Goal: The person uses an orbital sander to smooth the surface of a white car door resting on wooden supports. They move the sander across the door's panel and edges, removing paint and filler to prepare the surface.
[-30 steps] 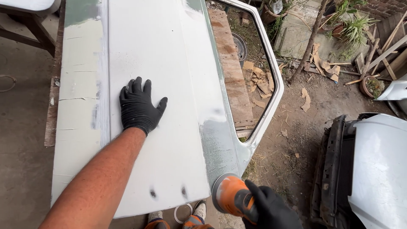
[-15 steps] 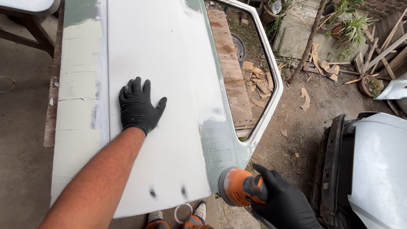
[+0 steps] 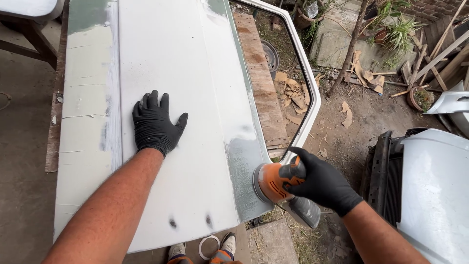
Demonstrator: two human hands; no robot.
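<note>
A: Orbital sander [image 3: 274,182], orange body, round pad, with a grey part below it. Location?

B: At the near right edge of the car door panel [image 3: 185,98], pad tilted against the bare greyish strip. Right hand [image 3: 320,183], black glove, fingers curled tight round the sander's top.

A: Left hand [image 3: 155,124]?

B: Black glove, spread flat and open on the primed white face of the panel, gripping nothing.

A: Handling notes?

B: Sander: likely compact, rigid, fairly weighty; best taken over the domed top, as it is held. Panel: stiff sheet metal, probably smooth and dusty.

A: Surroundings?

B: Window frame [image 3: 308,83] of the door at right; wooden plank [image 3: 261,83] beneath; white body part [image 3: 435,190] further right; tape ring [image 3: 209,247] and shoes [image 3: 222,249] below.
</note>
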